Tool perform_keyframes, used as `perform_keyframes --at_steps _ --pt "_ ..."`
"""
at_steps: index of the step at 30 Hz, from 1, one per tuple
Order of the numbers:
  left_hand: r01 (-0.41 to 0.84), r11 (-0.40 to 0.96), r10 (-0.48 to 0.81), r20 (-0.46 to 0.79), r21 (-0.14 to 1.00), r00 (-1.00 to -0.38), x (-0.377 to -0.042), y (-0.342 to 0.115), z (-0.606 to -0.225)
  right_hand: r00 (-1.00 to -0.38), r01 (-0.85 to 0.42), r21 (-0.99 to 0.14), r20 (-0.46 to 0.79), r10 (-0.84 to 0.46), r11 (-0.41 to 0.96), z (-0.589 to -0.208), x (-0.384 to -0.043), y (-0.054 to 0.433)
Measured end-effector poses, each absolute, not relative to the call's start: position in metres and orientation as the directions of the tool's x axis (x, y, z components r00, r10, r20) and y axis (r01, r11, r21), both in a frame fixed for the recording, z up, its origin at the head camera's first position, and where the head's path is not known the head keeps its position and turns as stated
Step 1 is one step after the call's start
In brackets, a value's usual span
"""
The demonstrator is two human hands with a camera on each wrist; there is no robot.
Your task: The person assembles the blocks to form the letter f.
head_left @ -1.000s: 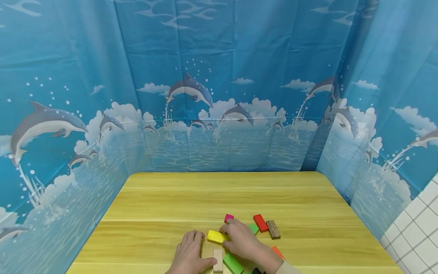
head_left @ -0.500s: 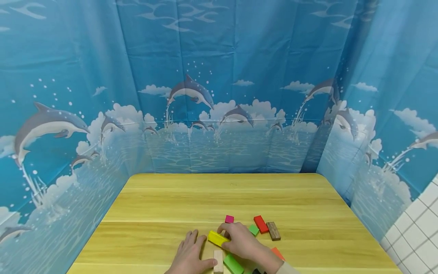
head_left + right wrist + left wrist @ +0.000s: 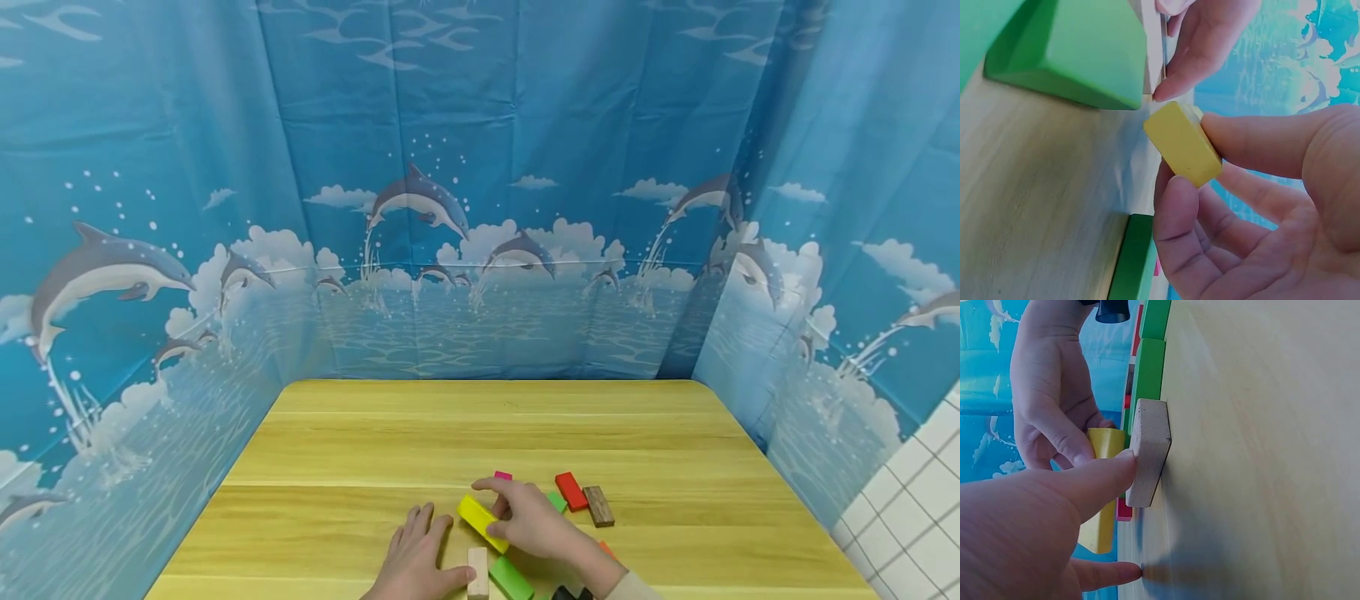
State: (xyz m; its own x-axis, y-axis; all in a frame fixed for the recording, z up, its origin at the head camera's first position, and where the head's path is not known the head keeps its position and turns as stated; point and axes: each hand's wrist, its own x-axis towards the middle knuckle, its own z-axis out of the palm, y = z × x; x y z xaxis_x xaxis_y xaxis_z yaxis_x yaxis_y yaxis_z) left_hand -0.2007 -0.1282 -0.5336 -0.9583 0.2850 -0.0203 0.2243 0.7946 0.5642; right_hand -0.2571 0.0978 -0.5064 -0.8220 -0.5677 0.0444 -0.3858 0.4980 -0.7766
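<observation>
A yellow block (image 3: 478, 518) is pinched between the thumb and fingers of my right hand (image 3: 534, 527). In the right wrist view the yellow block (image 3: 1183, 145) is tilted, with a fingertip under its lower end. The index finger of that hand stretches out over the block's far side in the head view. My left hand (image 3: 418, 557) rests on the table with its fingers spread. Its thumb touches the side of a pale wooden block (image 3: 477, 575), which the left wrist view shows beside the thumb tip. Right beside the pale block lies a green block (image 3: 512, 578).
Beyond the right hand are a pink block (image 3: 503, 476), a second green block (image 3: 557, 501), a red block (image 3: 572, 492) and a brown block (image 3: 599, 506). An orange block (image 3: 607, 549) is partly hidden by the right forearm. A dolphin-print curtain (image 3: 480, 325) stands behind the table (image 3: 480, 425).
The yellow block has turned from lying nearly crosswise to a steeper slant, its left end moving away from me. My right index finger has straightened. My left hand stays in place.
</observation>
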Motion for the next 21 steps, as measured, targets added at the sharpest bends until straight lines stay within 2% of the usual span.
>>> perform_keyframes --at_steps 4,13,21 --pt "0.219 0.796 0.283 -0.027 0.564 -0.959 -0.2021 -0.1274 -0.5344 -0.825 -0.388 -0.794 0.073 -0.560 0.468 -0.5042 -0.2576 0.0994" --pt "0.215 0.796 0.282 -0.033 0.566 -0.959 -0.2040 -0.1290 -0.5335 -0.834 -0.312 -0.859 0.043 -0.551 0.405 -0.5053 -0.2578 0.0994" --pt "0.236 0.782 0.300 -0.018 0.577 -0.954 -0.2047 -0.1298 -0.5369 -0.867 -0.177 -0.912 -0.033 -0.497 0.369 -0.5074 -0.2595 0.0912"
